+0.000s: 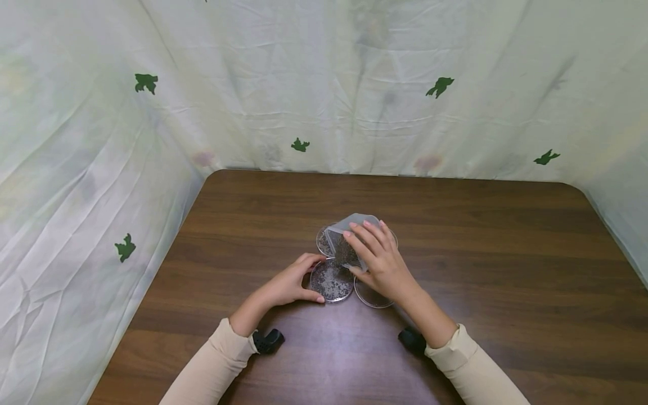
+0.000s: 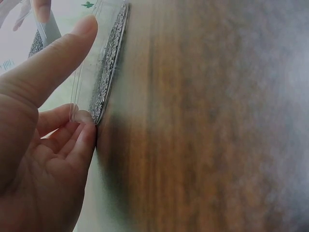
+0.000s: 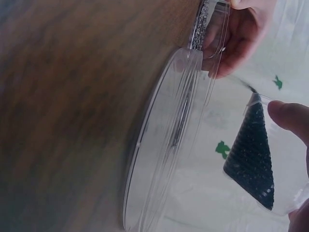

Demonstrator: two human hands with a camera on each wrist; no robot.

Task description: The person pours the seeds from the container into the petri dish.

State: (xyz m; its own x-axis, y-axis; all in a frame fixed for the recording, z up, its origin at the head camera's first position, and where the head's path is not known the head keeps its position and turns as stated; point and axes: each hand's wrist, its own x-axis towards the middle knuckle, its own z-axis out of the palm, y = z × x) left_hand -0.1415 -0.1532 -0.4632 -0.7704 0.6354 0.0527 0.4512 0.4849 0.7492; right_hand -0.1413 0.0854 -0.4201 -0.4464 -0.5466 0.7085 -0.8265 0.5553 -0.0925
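Observation:
My left hand [image 1: 293,281] holds the side of a clear petri dish [image 1: 331,284], thumb at the near rim and fingers at the far rim. Grey-black granules lie scattered over that dish's floor. Above it, my right hand [image 1: 382,261] grips a translucent plastic container [image 1: 360,218], tilted toward the dish. Dark granules [image 3: 251,154] fill part of the container, and a thin stream of them leaves its lip toward the dish in the right wrist view. In the left wrist view the dish [image 2: 108,67] shows edge-on with a layer of granules along its bottom.
A second petri dish [image 1: 322,241] with granules sits behind, partly covered by the container. To the right is another dish [image 1: 372,297], and a rim [image 1: 396,239] shows behind my right hand. All stand on a brown wooden table [image 1: 455,236] before a pale curtain [image 1: 324,84].

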